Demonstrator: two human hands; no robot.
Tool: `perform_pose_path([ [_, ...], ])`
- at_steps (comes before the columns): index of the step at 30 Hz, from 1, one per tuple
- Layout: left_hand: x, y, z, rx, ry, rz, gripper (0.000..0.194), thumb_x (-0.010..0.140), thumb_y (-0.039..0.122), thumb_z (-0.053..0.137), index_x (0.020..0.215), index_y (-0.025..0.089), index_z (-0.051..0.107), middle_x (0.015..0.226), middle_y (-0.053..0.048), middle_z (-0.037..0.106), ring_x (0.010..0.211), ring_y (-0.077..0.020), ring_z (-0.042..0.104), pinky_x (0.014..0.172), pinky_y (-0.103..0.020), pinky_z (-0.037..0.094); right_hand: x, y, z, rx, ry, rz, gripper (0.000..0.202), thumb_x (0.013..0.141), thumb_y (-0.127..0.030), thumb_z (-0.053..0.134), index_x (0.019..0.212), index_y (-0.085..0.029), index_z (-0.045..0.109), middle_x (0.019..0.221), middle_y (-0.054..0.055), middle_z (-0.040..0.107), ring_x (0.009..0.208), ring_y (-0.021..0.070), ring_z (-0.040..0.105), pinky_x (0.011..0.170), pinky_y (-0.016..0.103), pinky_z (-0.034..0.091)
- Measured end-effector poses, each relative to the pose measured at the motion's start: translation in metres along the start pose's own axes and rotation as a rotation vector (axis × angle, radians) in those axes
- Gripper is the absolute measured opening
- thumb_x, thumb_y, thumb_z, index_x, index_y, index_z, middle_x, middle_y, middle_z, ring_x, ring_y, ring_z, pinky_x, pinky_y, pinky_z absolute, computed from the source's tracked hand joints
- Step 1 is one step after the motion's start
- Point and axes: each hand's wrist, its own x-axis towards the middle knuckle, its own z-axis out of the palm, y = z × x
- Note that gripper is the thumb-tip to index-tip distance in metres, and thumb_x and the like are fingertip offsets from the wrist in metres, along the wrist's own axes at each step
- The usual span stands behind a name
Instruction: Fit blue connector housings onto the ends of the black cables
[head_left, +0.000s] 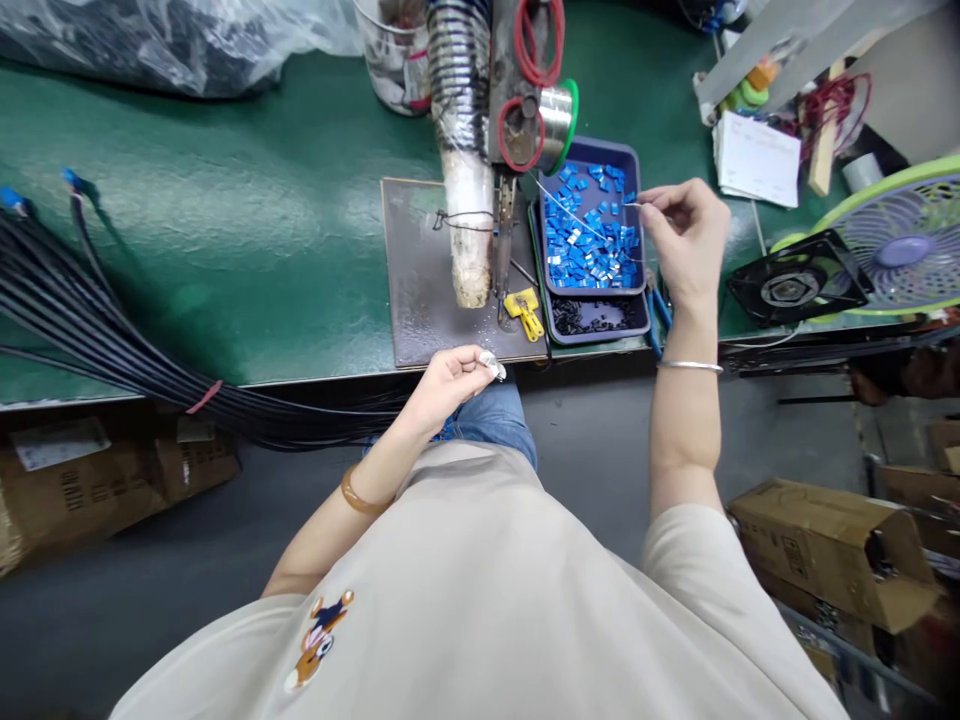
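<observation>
My left hand [452, 385] is just off the bench's front edge, its thumb and fingers pinched together. Whitish, shiny material [491, 364] shows at those fingertips; what it is I cannot make out. My right hand [690, 235] hangs at the right rim of a dark tray [592, 292], fingers closed around a small, thin pale thing [632, 205]. Many small blue connector pieces [574, 245] lie in this tray. A second tray [636, 325] under it contains small black parts [592, 316]. Thin wire [566, 208] runs from the solder spool [556, 120] over the blue pieces.
A ribbed duct [461, 120] comes down over a brown board [420, 280], beside a metal stand [504, 230]. Near it is a yellow clip-like piece [525, 312]. A black cable bundle [135, 335] hangs over the edge at left. Fans [795, 285] stand at right.
</observation>
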Motion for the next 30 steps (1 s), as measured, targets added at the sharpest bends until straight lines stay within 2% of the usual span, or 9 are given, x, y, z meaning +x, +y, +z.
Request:
perform_pose_path([
  [1,0.0,0.001,0.0,0.005,-0.014,-0.004,0.023,0.067,0.03,0.077,0.07,0.013,0.063,0.055,0.005,0.05,0.047,-0.0029,0.031,0.044,-0.019,0.018,-0.006,-0.005,-0.007,0.021,0.005,0.01,0.012,0.087,-0.026,0.068,0.082,-0.022,0.058,0.09,0.004,0.072,0.074,0.0086,0.061,0.07,0.028,0.049],
  [3,-0.001,0.005,0.001,0.023,-0.049,0.0,0.021,0.068,0.029,0.077,0.069,0.013,0.064,0.052,0.005,0.047,0.046,-0.0029,0.03,0.044,-0.019,0.018,-0.018,-0.013,-0.015,-0.024,-0.07,0.051,0.017,0.083,-0.032,0.072,0.078,-0.023,0.059,0.067,-0.001,0.063,0.056,0.0081,0.051,0.054,0.028,0.04],
  [6,-0.002,0.011,0.003,0.038,-0.059,0.053,0.02,0.068,0.027,0.078,0.067,0.013,0.065,0.053,0.005,0.048,0.047,-0.0027,0.029,0.045,-0.02,0.02,-0.031,-0.018,-0.012,-0.319,-0.133,0.011,0.022,0.078,-0.032,0.077,0.07,-0.023,0.058,0.057,-0.005,0.051,0.053,0.0092,0.041,0.055,0.03,0.034],
  [9,-0.002,0.016,0.004,0.019,0.013,0.089,0.02,0.067,0.027,0.078,0.068,0.013,0.064,0.053,0.006,0.047,0.046,-0.0025,0.029,0.044,-0.02,0.018,-0.037,-0.011,0.005,-0.559,-0.134,-0.077,0.018,0.081,-0.023,0.072,0.072,-0.024,0.056,0.065,-0.002,0.056,0.061,0.0125,0.045,0.064,0.033,0.037],
  [14,0.0,0.019,0.003,-0.035,0.104,0.068,0.02,0.068,0.025,0.074,0.067,0.015,0.057,0.049,0.008,0.038,0.043,-0.0019,0.025,0.042,-0.019,0.01,-0.035,0.003,0.027,-0.562,-0.233,-0.099,0.018,0.081,-0.021,0.069,0.072,-0.024,0.055,0.081,0.002,0.063,0.073,0.0192,0.055,0.072,0.037,0.044],
  [20,0.003,0.014,0.002,-0.05,0.112,0.063,0.017,0.069,0.023,0.07,0.069,0.016,0.056,0.049,0.007,0.04,0.042,-0.0015,0.023,0.041,-0.019,0.007,-0.028,-0.007,0.026,-0.678,-0.35,0.038,0.009,0.083,-0.018,0.061,0.075,-0.021,0.058,0.089,0.007,0.066,0.085,0.0239,0.06,0.082,0.038,0.043],
  [25,0.003,0.012,0.001,-0.061,0.096,0.095,0.016,0.071,0.024,0.069,0.07,0.016,0.055,0.051,0.007,0.04,0.042,-0.0012,0.023,0.041,-0.019,0.007,-0.025,-0.015,0.02,-0.785,-0.443,0.056,0.005,0.085,-0.023,0.064,0.082,-0.019,0.062,0.101,0.011,0.069,0.088,0.0208,0.059,0.079,0.033,0.038],
  [27,0.003,0.012,0.001,-0.062,0.09,0.103,0.016,0.072,0.024,0.069,0.07,0.016,0.056,0.051,0.007,0.041,0.042,-0.0014,0.024,0.041,-0.019,0.008,-0.025,-0.013,0.021,-0.8,-0.438,0.047,0.003,0.085,-0.021,0.063,0.084,-0.018,0.063,0.102,0.013,0.07,0.088,0.0195,0.06,0.078,0.033,0.037],
  [30,0.003,0.011,0.002,-0.056,0.089,0.116,0.016,0.071,0.024,0.07,0.069,0.016,0.056,0.05,0.007,0.042,0.042,-0.0015,0.027,0.04,-0.019,0.01,-0.025,-0.004,0.026,-0.809,-0.331,0.073,0.002,0.082,-0.017,0.063,0.082,-0.016,0.064,0.099,0.014,0.073,0.089,0.0195,0.064,0.079,0.034,0.039],
])
